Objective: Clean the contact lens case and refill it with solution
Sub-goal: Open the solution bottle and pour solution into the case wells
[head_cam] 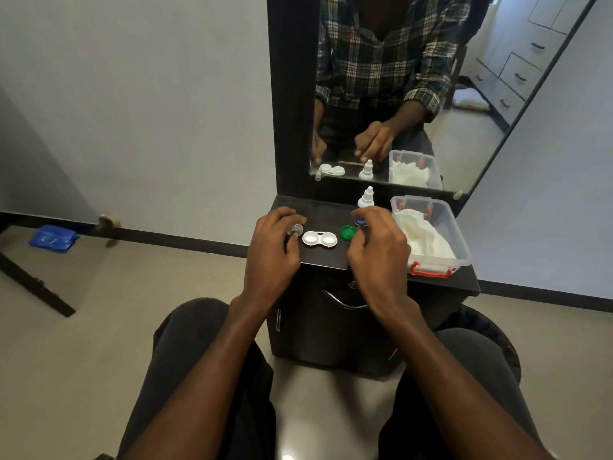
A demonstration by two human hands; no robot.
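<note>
While the left hand (270, 250) curls its fingers round a small clear cap (295, 229), the right hand (378, 250) pinches a blue cap (360, 222). Between them the white lens case (319, 239) lies open, both wells uncapped, near the dark cabinet top's (331, 210) front edge. Green cap (348, 232) just right; solution bottle (366, 198) behind; plastic bin (461, 240) crowds the right side.

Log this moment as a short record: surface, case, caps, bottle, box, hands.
surface: dark cabinet top below a mirror
case: white lens case, both wells uncapped
caps: green cap beside case; blue cap at right hand
bottle: white dropper bottle, upright
box: clear plastic box holding white cloth
left hand: on small clear object
right hand: fingers at blue cap
</note>
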